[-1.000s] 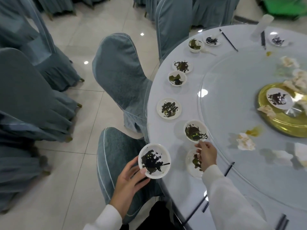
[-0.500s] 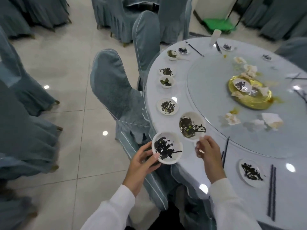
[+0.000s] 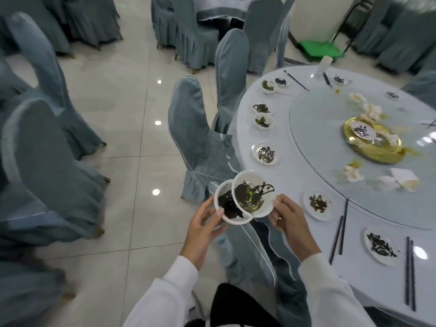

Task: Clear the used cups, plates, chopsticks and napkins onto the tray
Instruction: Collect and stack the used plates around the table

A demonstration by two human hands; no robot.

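A second soiled bowl (image 3: 253, 193) has left the surface (image 3: 295, 161) and now overlaps the first bowl (image 3: 227, 208), the two held together off the surface's edge above a covered chair (image 3: 200, 142); half a second ago the second still sat on the cloth. Stacking has begun, by the look of it, though no tray is in view. The left hand (image 3: 203, 223), at 7 o'clock from the stack, cradles the lower bowl, thumb on its rim and fingers curled beneath. The right hand (image 3: 286, 215), at 4 o'clock, pinches the upper bowl's rim between thumb and fingertips, tilting it inward. Still to clear: a plate (image 3: 318, 205) at 3 o'clock of the stack, chopsticks (image 3: 338, 234) beyond it, and crumpled napkins (image 3: 354, 174) on the glass turntable (image 3: 330, 138).
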